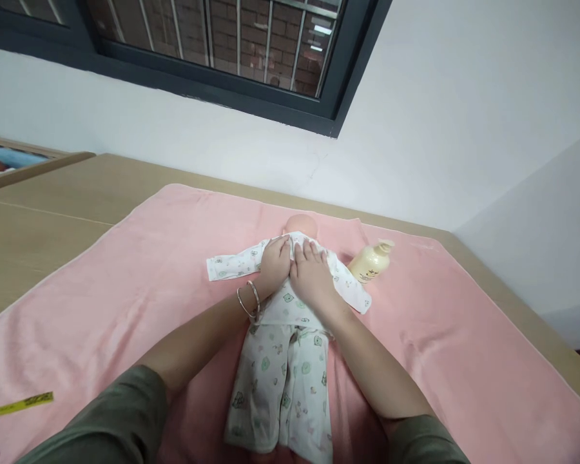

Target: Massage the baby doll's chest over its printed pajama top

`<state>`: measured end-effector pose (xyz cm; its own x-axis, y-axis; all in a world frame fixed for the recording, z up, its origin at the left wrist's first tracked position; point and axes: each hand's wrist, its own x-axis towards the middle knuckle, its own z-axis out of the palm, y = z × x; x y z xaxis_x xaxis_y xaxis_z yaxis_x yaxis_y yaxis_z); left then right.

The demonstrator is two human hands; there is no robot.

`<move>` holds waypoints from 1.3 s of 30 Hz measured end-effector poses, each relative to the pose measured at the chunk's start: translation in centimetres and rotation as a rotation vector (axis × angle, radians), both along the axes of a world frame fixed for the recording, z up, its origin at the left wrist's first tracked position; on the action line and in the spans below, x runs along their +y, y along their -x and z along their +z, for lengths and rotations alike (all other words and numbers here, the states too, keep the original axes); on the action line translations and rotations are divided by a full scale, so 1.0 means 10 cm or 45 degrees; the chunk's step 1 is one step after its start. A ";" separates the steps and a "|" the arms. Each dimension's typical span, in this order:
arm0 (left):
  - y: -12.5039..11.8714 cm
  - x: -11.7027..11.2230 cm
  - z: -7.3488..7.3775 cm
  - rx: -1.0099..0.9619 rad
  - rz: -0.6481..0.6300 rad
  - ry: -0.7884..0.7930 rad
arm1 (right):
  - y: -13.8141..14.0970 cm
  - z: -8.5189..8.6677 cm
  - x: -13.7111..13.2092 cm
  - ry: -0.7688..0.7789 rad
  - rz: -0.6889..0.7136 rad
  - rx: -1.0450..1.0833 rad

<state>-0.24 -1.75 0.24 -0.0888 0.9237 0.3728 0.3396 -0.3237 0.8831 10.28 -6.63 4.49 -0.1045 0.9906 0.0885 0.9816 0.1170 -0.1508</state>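
Observation:
A baby doll [301, 225] lies stretched out on a pink blanket, its head away from me. It wears a white long-sleeved top [294, 312] and white trousers [265, 380], both printed with small green figures. My left hand [274, 265] rests on the upper part of the top, fingers together and pointing away from me. Beside it, my right hand [312, 274] lies flat on the cloth with its fingers slightly spread. The two hands touch or nearly touch at the thumbs. Neither hand holds anything. The part of the top under my palms is hidden.
A cream pump bottle [370, 261] leans beside the doll's right-hand sleeve. The pink blanket [145, 303] covers much of the wooden surface [43, 238]. A yellow strip [17, 405] lies at lower left. The wall and a dark-framed window [338, 109] stand behind.

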 end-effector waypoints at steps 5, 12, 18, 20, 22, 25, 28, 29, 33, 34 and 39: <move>0.01 0.00 0.00 0.010 -0.006 -0.002 | -0.16 0.02 0.18 -0.004 0.061 0.092; 0.01 0.01 -0.02 0.024 -0.008 -0.038 | -0.02 -0.01 -0.10 -0.097 -0.051 -0.118; 0.01 0.03 -0.02 0.103 -0.011 -0.027 | -0.13 0.01 0.06 -0.012 0.061 0.043; 0.00 0.03 -0.03 0.116 -0.014 -0.050 | -0.20 0.04 0.14 -0.010 -0.015 0.072; 0.00 0.03 -0.03 0.104 -0.016 -0.055 | -0.18 0.05 0.12 -0.014 -0.080 0.036; -0.01 0.03 -0.04 0.078 -0.005 -0.043 | -0.05 0.06 -0.04 -0.021 -0.064 -0.060; 0.00 0.04 -0.04 0.122 -0.014 -0.072 | 0.03 0.07 -0.15 0.019 0.056 -0.061; 0.00 0.04 -0.04 0.155 -0.023 -0.090 | 0.02 0.07 -0.14 0.040 0.075 -0.035; -0.01 0.02 -0.04 0.346 -0.025 -0.155 | -0.18 0.04 0.06 0.022 0.016 0.109; -0.02 0.00 -0.04 0.403 -0.017 -0.167 | -0.24 0.02 0.12 -0.002 -0.009 0.143; -0.09 -0.14 -0.05 0.680 0.005 -0.198 | -0.39 -0.08 0.27 -0.061 -0.063 0.244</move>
<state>0.65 -3.20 -0.28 0.1463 0.8541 0.4990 0.7287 -0.4342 0.5296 14.17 -3.89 3.71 -0.0326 0.9883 0.1493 0.9403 0.0810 -0.3305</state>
